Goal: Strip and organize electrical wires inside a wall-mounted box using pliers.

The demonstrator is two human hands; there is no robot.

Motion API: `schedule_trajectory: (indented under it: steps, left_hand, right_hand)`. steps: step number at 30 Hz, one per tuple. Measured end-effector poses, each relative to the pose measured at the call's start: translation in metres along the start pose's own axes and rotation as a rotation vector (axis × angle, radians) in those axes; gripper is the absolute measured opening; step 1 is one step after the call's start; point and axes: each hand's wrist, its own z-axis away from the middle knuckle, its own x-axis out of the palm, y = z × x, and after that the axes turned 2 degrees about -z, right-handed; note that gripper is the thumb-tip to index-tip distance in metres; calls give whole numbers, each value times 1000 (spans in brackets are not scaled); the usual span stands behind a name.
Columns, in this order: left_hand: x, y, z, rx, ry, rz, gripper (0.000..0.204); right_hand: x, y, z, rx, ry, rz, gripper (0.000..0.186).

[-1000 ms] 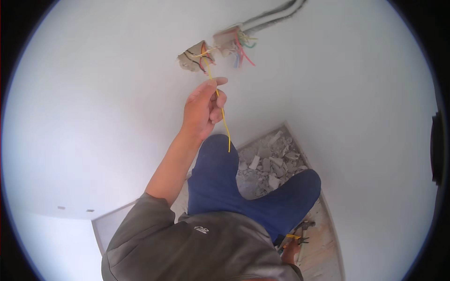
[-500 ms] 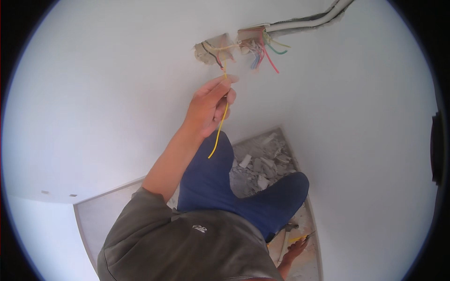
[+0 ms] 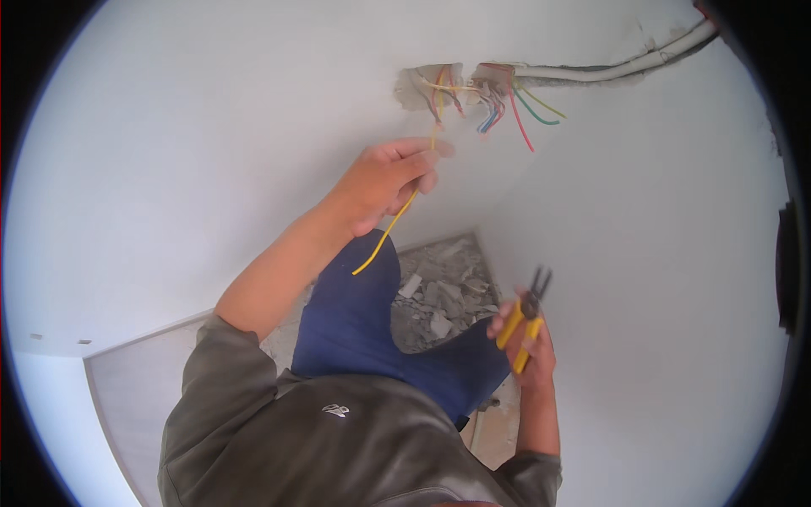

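Observation:
My left hand [image 3: 393, 182] is closed in a pinch on a yellow wire [image 3: 384, 239], just below the wall box on the left. The wire runs up into that left box [image 3: 411, 91], and its free end hangs down past my palm. Low on the right, my right hand [image 3: 545, 351] holds yellow-handled wire strippers [image 3: 529, 317], the dark jaws pointing up and parted. Several wires, some with bare copper ends, stick out of the left box. Red, green and blue wires come out of the right box [image 3: 497, 74].
Pale conduits [image 3: 625, 70] lie in a chased groove running right from the boxes. Broken rubble [image 3: 448, 291] covers the floor corner beyond my knees. The smooth white wall [image 3: 642, 279] stands close on the right.
My right hand has come up from the floor with the wire strippers. The left hand keeps its pinch on the yellow wire. The view has shifted, so the boxes appear farther right.

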Motion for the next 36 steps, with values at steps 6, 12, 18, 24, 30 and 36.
schedule_trajectory:
  steps: [6,12,18,24,30,36]
  left_hand:
    - [-12,11,-2,122,-18,-258,22]
    - [-33,23,-4,134,27,-710,25]
    - [-48,28,-8,69,-68,-538,24]
    - [-50,26,-9,41,-89,-473,23]
    - [-44,30,-7,62,-86,-529,23]
    - [-42,32,-4,44,-67,-556,24]
  right_hand:
    - [66,-43,-95,-134,-218,1190,48]
    - [112,-77,-164,143,-352,1133,44]
    - [138,-81,-186,273,-462,1157,44]
    - [143,-75,-190,271,-426,1162,45]
    - [144,-78,-190,203,-509,1187,26]
    - [145,-79,-196,241,-518,1254,31]
